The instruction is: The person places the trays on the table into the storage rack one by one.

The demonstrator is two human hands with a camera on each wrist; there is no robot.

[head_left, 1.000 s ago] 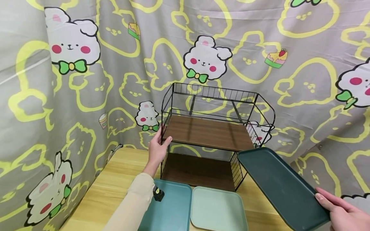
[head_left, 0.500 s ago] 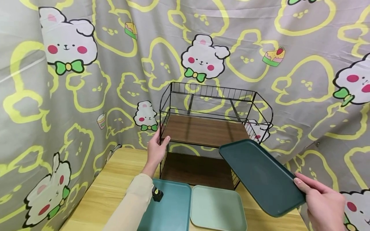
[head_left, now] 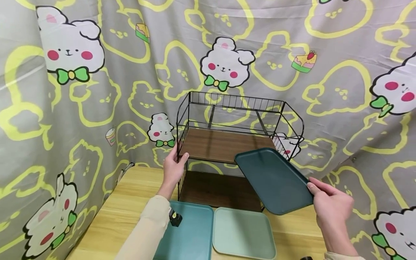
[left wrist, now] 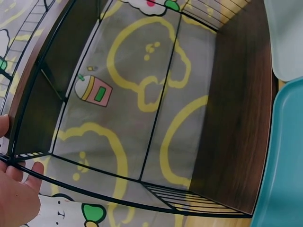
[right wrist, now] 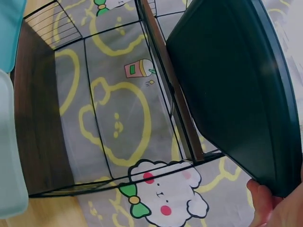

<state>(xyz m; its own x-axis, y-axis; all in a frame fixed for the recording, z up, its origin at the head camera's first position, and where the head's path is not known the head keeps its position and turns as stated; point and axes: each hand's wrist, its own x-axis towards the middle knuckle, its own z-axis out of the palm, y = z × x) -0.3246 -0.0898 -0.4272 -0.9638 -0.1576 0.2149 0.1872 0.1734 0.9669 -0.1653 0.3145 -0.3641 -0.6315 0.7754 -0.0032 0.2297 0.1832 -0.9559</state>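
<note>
A two-tier rack (head_left: 227, 144) with a black wire frame and brown wooden shelves stands on the table. My left hand (head_left: 174, 168) grips its left side post at the upper shelf's front corner, also seen in the left wrist view. My right hand (head_left: 333, 202) pinches the right edge of a dark green rectangular tray (head_left: 276, 180). The tray is tilted and in the air, its far left corner overlapping the front edge of the upper shelf (head_left: 224, 144) in the head view. In the right wrist view the tray's underside faces the camera beside that shelf.
A teal tray (head_left: 191, 231) and a pale green tray (head_left: 243, 233) lie side by side on the wooden table (head_left: 126, 191) before the rack's lower shelf (head_left: 217, 189). A patterned curtain (head_left: 136, 90) hangs behind and at both sides.
My right hand has carried the dark green tray leftward and up, from right of the rack to before the upper shelf. The left hand keeps its hold on the rack.
</note>
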